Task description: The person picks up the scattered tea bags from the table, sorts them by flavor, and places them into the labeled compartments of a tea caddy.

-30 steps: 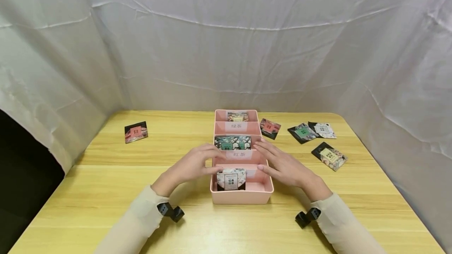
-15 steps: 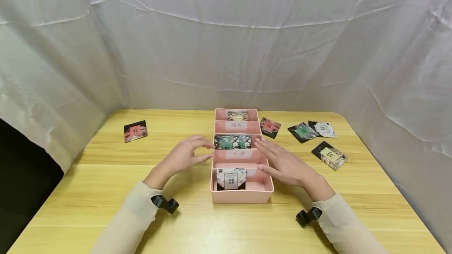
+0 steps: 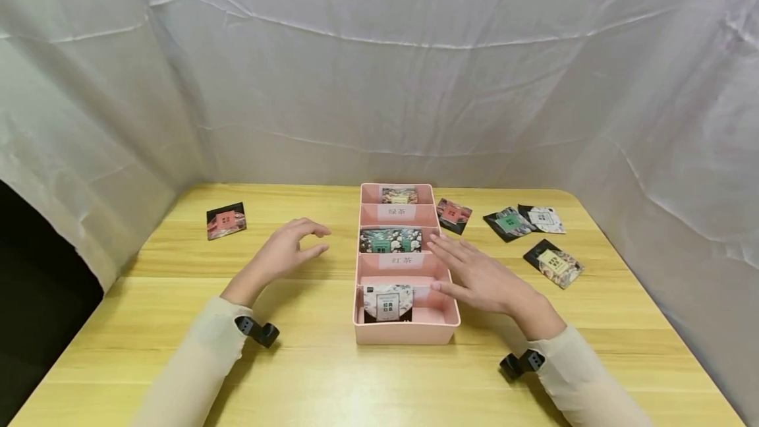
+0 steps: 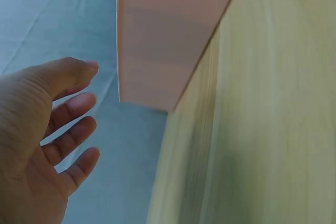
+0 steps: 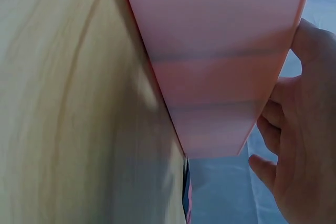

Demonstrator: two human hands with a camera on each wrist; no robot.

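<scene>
A long pink divided box [image 3: 408,333] stands on the table, with Chinese labels on its dividers. Over the table to its left, my left hand [image 3: 279,252] is empty, its fingers relaxed and apart from the box. The fingers of my right hand [image 3: 480,279] rest along the box's right rim, thumb over the front part. A white tea bag packet [image 3: 388,304] leans in the front compartment. Green tea bag packets [image 3: 391,240] sit in a middle one, and a yellow-labelled packet [image 3: 400,196] at the back. In the left wrist view the box's side wall [image 4: 163,40] shows beyond my hand.
A red-labelled packet [image 3: 226,221] lies at the far left of the table. Right of the box lie another red packet [image 3: 453,215], a green-labelled one [image 3: 508,223] overlapping a white one [image 3: 545,219], and a yellow-labelled one [image 3: 554,263]. Grey cloth [image 3: 379,97] hangs behind.
My left hand has drawn back leftward from over the box, empty. My right hand stays at the right rim almost unmoved. The packets keep their places.
</scene>
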